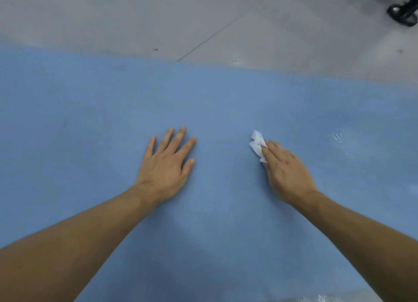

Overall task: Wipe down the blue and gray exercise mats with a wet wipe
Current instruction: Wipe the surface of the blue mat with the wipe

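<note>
Left hand [166, 163] splayed flat, right hand [286, 166] flat

**Lying on the floor [135, 19]: one exercise mat [214, 98]**

Filling the middle and bottom of the frame with the exercise mat; showing bare floor only along the top, behind it. Resting the left hand [166, 166] flat on the mat, just left of centre. Pressing the wet wipe [256, 143] onto the mat under the fingers of the right hand [287, 168], right of centre, apart from the left hand. Showing an equipment foot [402, 12] on the floor in the upper right corner.
</note>
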